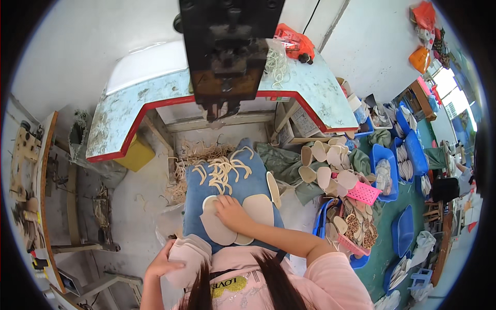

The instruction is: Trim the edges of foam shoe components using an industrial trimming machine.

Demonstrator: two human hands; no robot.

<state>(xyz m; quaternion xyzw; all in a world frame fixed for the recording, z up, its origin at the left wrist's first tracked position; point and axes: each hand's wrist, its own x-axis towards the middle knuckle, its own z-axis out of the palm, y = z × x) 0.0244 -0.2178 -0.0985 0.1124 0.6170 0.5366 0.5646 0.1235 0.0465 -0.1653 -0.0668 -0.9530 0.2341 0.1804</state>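
Note:
My left hand (164,262) is closed around a stack of pale pink-beige insoles (190,258) at the left of my lap. My right hand (231,213) lies over a beige insole (216,227) on my denim-covered lap (194,194), its fingers bent together at the upper end. Underneath shows the rounded white end of another piece. Right beside that hand is a second pale insole (259,213), and a narrow one with a light rim (273,189) rests at the lap's right edge. Several curved cream strips (223,170) lie loose beyond my fingers.
A black machine head (227,57) hangs over the cutout of a red-edged table (126,116). More strips (194,160) are heaped behind my lap. To the right are piled insoles (330,163), a pink basket (364,192) and blue bins (383,168). A wooden rack (49,191) stands left.

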